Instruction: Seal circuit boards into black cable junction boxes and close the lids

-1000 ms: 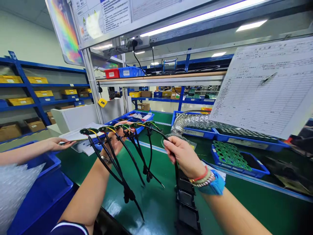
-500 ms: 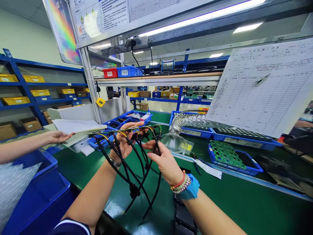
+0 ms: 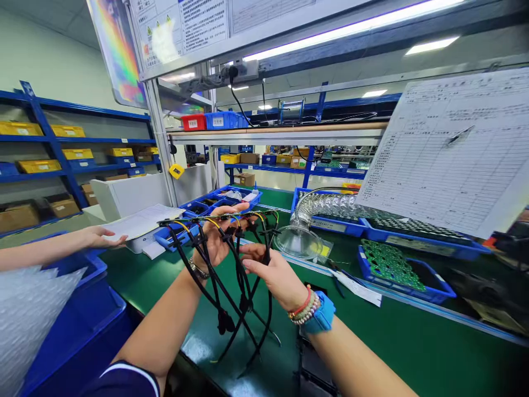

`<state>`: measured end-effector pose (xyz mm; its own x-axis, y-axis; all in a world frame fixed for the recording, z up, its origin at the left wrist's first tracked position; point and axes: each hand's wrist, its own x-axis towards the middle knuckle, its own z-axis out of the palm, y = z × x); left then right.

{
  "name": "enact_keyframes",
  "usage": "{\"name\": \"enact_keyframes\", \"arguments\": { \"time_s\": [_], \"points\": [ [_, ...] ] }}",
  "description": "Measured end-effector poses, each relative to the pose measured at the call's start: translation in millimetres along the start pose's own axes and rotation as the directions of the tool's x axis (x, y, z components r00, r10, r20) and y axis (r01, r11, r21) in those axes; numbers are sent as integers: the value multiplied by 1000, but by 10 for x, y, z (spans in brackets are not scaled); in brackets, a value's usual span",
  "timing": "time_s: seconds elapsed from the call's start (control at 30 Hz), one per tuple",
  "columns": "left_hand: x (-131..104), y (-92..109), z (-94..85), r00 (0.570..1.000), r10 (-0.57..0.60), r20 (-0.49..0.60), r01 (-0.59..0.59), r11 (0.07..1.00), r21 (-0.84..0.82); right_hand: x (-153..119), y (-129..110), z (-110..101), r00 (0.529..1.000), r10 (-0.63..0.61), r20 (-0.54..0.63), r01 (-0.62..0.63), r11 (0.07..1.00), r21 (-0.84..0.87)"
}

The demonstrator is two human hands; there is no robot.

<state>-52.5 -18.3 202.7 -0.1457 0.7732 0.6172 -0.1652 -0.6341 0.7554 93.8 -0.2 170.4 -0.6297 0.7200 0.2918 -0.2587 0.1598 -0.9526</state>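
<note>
My left hand (image 3: 217, 242) is wrapped round a long narrow circuit board (image 3: 225, 216), held up edge-on above the bench. Several black cables (image 3: 215, 275) hang from it, joined by short yellow, red and green wires. Dark connectors or ties sit on some of the cables, too small to tell apart. At the board's right end my right hand (image 3: 275, 270) has its thumb and fingers bent round one black cable (image 3: 268, 298). The cables' lower ends dangle over the green mat (image 3: 363, 347). Part of my left fingers is hidden behind the board and wires.
A co-worker's hand (image 3: 101, 237) rests by papers (image 3: 144, 218) at left. Blue bins (image 3: 99, 317) with bubble wrap (image 3: 37, 314) stand below it. A clear fume hose (image 3: 300, 237), pliers (image 3: 339, 284) and a tray of green boards (image 3: 392, 264) lie to the right. A paper sheet (image 3: 446, 154) hangs upper right.
The view has shifted a little, so the surroundings sit further right. The cables have swung slightly. Both hands keep their hold; the co-worker's hand has moved a little on the papers.
</note>
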Motion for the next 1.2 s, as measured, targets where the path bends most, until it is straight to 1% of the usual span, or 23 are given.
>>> {"name": "enact_keyframes", "arguments": {
  "time_s": [0.07,0.13,0.2,0.27,0.4,0.5,0.57,0.6,0.63,0.67,0.73,0.77,0.83,0.9,0.97,1.03,1.07,1.13,1.2],
  "points": [
    [-4,1,16,999,14,31,-12,998,-55,3,-21,29,998,-15,67,13,999,32],
    [-5,-1,33,996,37,86,-27,994,-110,11,-33,67,996,-35,79,33,999,21],
    [-4,-6,43,991,55,118,-38,990,-138,23,-20,100,999,-32,15,32,999,-7],
    [0,-10,38,992,50,119,-34,991,-133,35,13,116,997,-26,-66,25,999,-22],
    [-1,2,-6,994,7,109,4,995,-96,32,38,73,980,-82,-181,66,994,-92],
    [-9,35,-47,996,-23,88,27,999,-44,4,-45,3,970,-121,-210,76,975,-209],
    [-11,62,-70,998,-35,56,36,999,-6,-19,-136,-47,972,-117,-206,58,961,-269],
    [-10,76,-80,998,-41,45,41,999,10,-30,-183,-73,978,-87,-188,36,965,-259],
    [-6,91,-88,998,-44,40,44,999,19,-40,-227,-99,989,-32,-143,1,978,-211],
    [1,105,-94,998,-47,45,46,999,21,-48,-263,-125,997,38,-72,-48,990,-134],
    [24,134,-94,997,-37,63,37,999,5,-59,-303,-168,985,142,94,-146,989,31],
    [38,148,-86,997,-27,69,28,1000,-9,-63,-303,-180,977,154,149,-170,981,94],
    [70,171,-53,997,-15,73,17,1000,-21,-70,-262,-171,973,121,196,-158,971,181],
    [100,186,-5,996,-21,84,21,1000,-3,-84,-174,-112,965,89,247,-155,953,261],
    [129,188,35,994,-36,104,33,999,30,-107,-65,-19,945,100,310,-208,919,335],
    [157,175,45,993,-34,112,28,998,54,-138,28,67,931,139,339,-266,892,366],
    [172,163,36,993,-29,112,22,998,60,-153,55,95,931,159,329,-279,892,356],
    [203,131,-5,994,-18,108,11,998,58,-177,51,106,940,196,280,-278,916,290],
    [233,93,-57,995,-14,104,10,999,43,-190,-35,59,948,216,234,-261,948,184]
  ]
}}
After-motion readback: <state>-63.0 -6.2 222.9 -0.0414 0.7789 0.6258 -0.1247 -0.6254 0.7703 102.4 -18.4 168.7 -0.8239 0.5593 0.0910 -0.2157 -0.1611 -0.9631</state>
